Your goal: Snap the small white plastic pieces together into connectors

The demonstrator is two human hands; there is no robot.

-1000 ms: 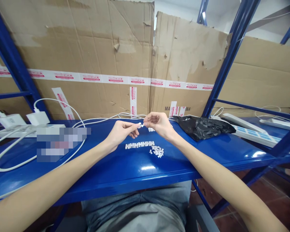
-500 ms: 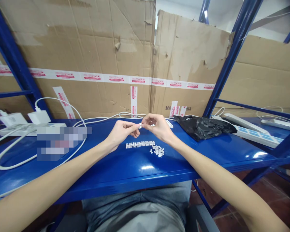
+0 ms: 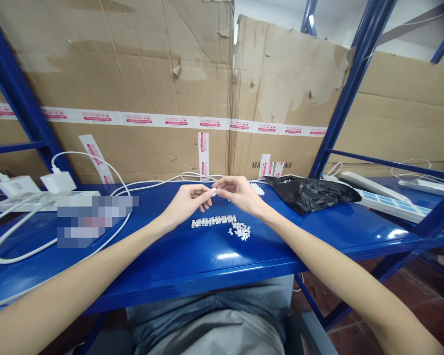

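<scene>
My left hand (image 3: 190,201) and my right hand (image 3: 240,194) meet above the blue shelf. Between their fingertips is a small white plastic piece (image 3: 213,191), pinched from both sides; its exact kind is too small to tell. Below the hands lies a row of small white plastic parts (image 3: 213,221), set side by side. Just right of that row sits a loose heap of tiny white pieces (image 3: 241,230). Behind my right hand, more white pieces (image 3: 258,189) stand grouped, partly hidden by it.
A black plastic bag (image 3: 313,194) lies on the right of the blue shelf (image 3: 163,268). White cables, chargers (image 3: 58,180) and a power strip (image 3: 85,195) crowd the left. Cardboard (image 3: 140,79) walls off the back, and a white-and-blue panel (image 3: 388,204) rests far right.
The fingers have shifted slightly around the small white piece, which shows a little more between them. The view has moved a little; the row and heap look the same.
</scene>
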